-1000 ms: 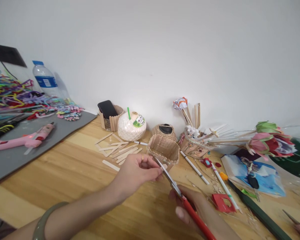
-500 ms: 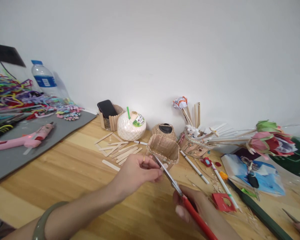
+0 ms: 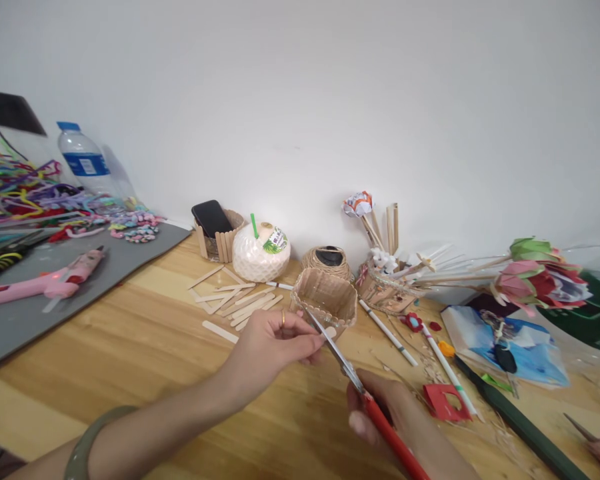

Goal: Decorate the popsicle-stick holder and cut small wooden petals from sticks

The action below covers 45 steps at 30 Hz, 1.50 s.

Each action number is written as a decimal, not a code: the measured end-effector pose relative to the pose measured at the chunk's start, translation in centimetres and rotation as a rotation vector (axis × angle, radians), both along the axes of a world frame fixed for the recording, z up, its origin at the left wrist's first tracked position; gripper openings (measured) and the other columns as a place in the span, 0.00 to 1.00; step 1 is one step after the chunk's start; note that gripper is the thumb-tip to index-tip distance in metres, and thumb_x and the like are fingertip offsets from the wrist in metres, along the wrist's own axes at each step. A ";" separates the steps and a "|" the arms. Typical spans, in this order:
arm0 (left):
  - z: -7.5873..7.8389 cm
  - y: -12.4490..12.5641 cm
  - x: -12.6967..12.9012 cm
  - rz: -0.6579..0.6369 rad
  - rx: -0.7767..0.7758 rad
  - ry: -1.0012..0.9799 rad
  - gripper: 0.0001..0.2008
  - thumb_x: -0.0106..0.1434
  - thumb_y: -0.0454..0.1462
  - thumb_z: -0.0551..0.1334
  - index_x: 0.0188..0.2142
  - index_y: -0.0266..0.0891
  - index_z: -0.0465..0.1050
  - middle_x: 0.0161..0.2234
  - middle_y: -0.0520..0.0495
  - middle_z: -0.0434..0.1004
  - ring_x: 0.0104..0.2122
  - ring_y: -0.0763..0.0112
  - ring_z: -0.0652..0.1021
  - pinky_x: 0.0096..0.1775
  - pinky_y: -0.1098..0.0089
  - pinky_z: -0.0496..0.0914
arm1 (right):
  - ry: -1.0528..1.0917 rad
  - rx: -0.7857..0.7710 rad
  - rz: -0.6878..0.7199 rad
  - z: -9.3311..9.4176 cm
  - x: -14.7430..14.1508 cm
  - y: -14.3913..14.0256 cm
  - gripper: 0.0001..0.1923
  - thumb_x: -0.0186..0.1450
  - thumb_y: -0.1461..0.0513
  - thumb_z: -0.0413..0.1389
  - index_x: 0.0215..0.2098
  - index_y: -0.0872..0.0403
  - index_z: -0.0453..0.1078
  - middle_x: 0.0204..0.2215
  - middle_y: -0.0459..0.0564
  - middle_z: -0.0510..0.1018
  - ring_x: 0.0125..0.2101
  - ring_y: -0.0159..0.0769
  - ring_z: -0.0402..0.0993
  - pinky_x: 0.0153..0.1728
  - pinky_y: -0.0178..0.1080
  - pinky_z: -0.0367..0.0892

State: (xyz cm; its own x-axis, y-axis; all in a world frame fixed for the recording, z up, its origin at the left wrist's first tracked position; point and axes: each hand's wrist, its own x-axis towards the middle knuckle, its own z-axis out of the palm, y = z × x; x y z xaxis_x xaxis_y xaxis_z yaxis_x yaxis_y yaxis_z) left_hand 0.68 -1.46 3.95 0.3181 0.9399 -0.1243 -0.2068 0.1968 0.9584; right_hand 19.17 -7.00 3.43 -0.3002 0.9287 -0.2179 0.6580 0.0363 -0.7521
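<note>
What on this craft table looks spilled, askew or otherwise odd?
Wood shavings lie scattered on the table right of the right hand, which holds scissors. Craft sticks lie loose and crisscrossed behind the left hand. A phone leans tilted in a stick holder.

L forearm comes in from the table's near-left corner toward the middle, w/ a greenish bangle at the wrist. L hand (image 3: 273, 343) is palm-down, fingers curled in, thumb and fingertips (image 3: 316, 340) pinched together at the tips; ring on one finger. R hand (image 3: 400, 420) sits low by the table's near edge, right of centre, knuckles up, fingers wrapped shut around a red handle, thumb on the left side. Hands near each other, not touching.
</note>
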 end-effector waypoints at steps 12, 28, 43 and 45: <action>0.0 0.0 0.1 0.026 0.000 -0.007 0.03 0.43 0.34 0.67 0.17 0.38 0.75 0.16 0.54 0.75 0.20 0.76 0.72 0.27 0.75 0.67 | -0.026 -0.074 -0.052 -0.4 -0.1 0.1 0.22 0.57 0.43 0.50 0.22 0.52 0.53 0.20 0.39 0.54 0.22 0.30 0.48 0.22 0.34 0.45; -0.1 0.0 0.1 -0.120 -0.033 -0.066 0.03 0.44 0.32 0.66 0.17 0.37 0.74 0.15 0.55 0.75 0.19 0.78 0.73 0.27 0.76 0.68 | -0.087 -0.094 0.002 0.3 -0.3 -0.1 0.23 0.57 0.42 0.46 0.29 0.53 0.57 0.26 0.47 0.63 0.27 0.38 0.57 0.27 0.38 0.54; -0.5 0.7 -0.7 -0.345 0.033 0.071 0.05 0.48 0.36 0.66 0.21 0.36 0.74 0.20 0.53 0.76 0.22 0.74 0.75 0.30 0.73 0.69 | -0.059 -0.062 -0.035 -0.3 0.4 0.3 0.31 0.52 0.33 0.46 0.24 0.51 0.54 0.20 0.41 0.57 0.23 0.32 0.50 0.23 0.35 0.47; -0.9 0.6 -0.8 -0.539 0.101 0.251 0.06 0.50 0.38 0.65 0.24 0.36 0.75 0.21 0.52 0.77 0.23 0.73 0.75 0.29 0.74 0.68 | -0.029 0.016 -0.014 -0.8 1.1 0.7 0.34 0.50 0.30 0.42 0.23 0.51 0.53 0.19 0.41 0.57 0.22 0.32 0.50 0.22 0.35 0.46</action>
